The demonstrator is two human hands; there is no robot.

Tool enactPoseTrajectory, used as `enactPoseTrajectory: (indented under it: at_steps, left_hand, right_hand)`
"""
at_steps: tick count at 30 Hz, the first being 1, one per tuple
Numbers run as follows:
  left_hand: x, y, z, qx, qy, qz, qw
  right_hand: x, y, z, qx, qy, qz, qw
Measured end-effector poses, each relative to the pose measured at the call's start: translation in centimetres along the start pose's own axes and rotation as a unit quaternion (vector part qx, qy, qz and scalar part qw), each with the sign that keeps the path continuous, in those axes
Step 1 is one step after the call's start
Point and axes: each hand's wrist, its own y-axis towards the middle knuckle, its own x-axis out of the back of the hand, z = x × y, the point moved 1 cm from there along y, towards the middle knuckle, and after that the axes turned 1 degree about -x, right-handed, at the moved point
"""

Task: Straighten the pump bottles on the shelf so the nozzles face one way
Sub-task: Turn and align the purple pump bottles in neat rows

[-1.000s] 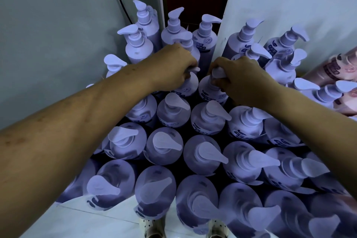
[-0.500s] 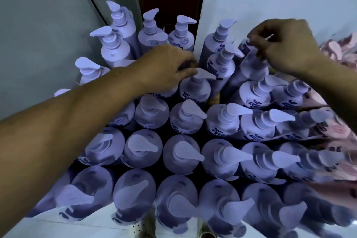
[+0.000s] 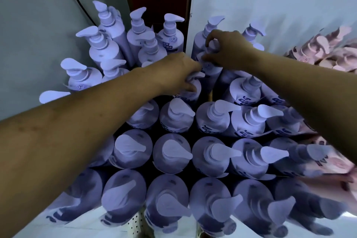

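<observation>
pale walls (image 3: 34, 25) flank blurred-label pump bottles (image 3: 172, 152); left hand (image 3: 177, 73) and right hand (image 3: 226, 48) each grip one.

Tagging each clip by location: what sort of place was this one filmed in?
Probably a shop shelf or stockroom: dozens of identical lilac pump bottles stand packed in rows, pink bottles sit beside them, and a perforated metal shelf edge shows below.

Your left hand (image 3: 173, 72) covers most of the pump head (image 3: 197, 75) it grips; your right hand (image 3: 227, 48) hides nearly all of the back pump (image 3: 213, 44). Front bottles (image 3: 168, 205) at the shelf's (image 3: 133, 225) front edge are blurred and cropped. Pink bottles (image 3: 318, 46) at its right end blur.
</observation>
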Motion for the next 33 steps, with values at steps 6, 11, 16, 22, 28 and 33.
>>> enactPoseTrajectory:
  at_steps: [6,11,16,22,28,33]
  left_hand:
    - [0.4,-0.6,0.5,0.028,0.014,-0.021,0.999]
    - [0.7,-0.2,0.4,0.037,0.014,-0.01,0.999]
    - [0.8,0.3,0.6,0.038,0.017,0.006,0.999]
    - [0.7,0.8,0.9,0.034,0.015,0.016,0.999]
    - [0.4,0.6,1.2,0.014,0.013,-0.005,1.0]
    - [0.3,0.5,1.3,0.02,0.017,-0.004,1.0]
  right_hand:
    - [1.0,-0.6,0.1,-0.007,-0.018,0.038,0.999]
    - [1.2,-2.1,-0.3,0.002,0.027,0.057,0.998]
    - [1.6,-3.2,-0.2,0.066,-0.007,0.142,0.988]
    - [2.0,-3.7,0.1,0.109,-0.025,0.162,0.981]
    - [1.7,-3.9,-0.2,0.109,-0.001,0.181,0.977]
    - [1.7,-4.4,-0.4,0.12,0.039,0.208,0.97]
